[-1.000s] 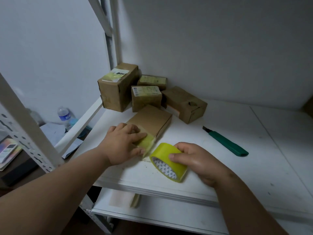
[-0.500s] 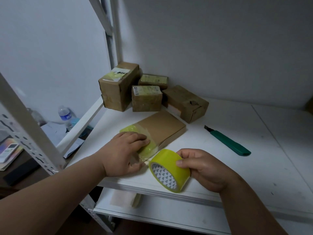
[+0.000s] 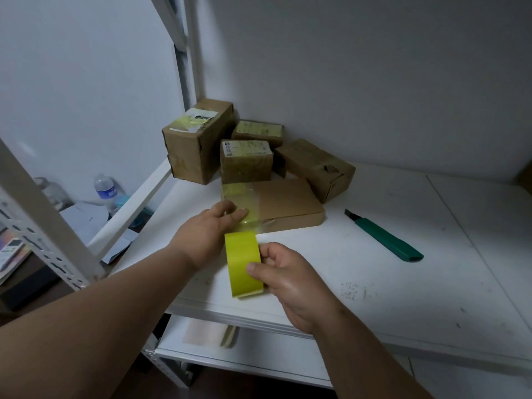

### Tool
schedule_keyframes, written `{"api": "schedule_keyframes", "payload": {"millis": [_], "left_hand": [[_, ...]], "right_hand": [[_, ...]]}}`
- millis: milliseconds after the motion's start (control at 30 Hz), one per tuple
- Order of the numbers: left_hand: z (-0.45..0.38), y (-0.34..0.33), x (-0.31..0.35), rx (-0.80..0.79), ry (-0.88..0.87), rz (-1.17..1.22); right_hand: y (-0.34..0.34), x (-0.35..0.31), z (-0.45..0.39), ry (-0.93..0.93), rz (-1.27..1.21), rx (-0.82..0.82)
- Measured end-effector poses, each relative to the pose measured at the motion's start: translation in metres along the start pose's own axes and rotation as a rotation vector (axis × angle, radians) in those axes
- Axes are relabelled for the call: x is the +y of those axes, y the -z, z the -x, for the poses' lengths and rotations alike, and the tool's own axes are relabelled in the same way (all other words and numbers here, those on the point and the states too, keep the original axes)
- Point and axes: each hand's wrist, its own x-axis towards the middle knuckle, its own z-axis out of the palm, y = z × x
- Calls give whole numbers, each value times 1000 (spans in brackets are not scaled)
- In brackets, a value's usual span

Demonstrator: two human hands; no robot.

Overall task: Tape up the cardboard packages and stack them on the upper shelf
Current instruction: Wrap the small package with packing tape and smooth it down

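A flat cardboard package lies on the white shelf with a yellowish strip of tape across its left end. My left hand lies with straight fingers on that taped end, pressing it down. My right hand grips the yellow tape roll just in front of the package; the tape runs from the roll up to the package. Several taped boxes stand in the back corner: a tall box, a small box, another small box behind it, and a long box.
A green utility knife lies on the shelf to the right of the package. A white shelf upright crosses the left foreground. Below left, a water bottle and papers lie on a lower surface. A lower shelf shows beneath.
The flat package has swung round so its long side faces me. My right hand has turned the roll on edge and pulled the tape toward me; my left hand has slid along the taped end.
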Motion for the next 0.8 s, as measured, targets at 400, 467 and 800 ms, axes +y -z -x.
{"api": "schedule_keyframes", "payload": {"millis": [400, 467, 800], "left_hand": [[5, 1, -1, 42, 45, -65], [3, 3, 0, 22, 61, -54], [36, 12, 15, 175, 593, 793]], "right_hand": [[-14, 8, 9, 53, 178, 91], [-15, 9, 11, 54, 166, 95], [-12, 10, 11, 65, 100, 60]]}}
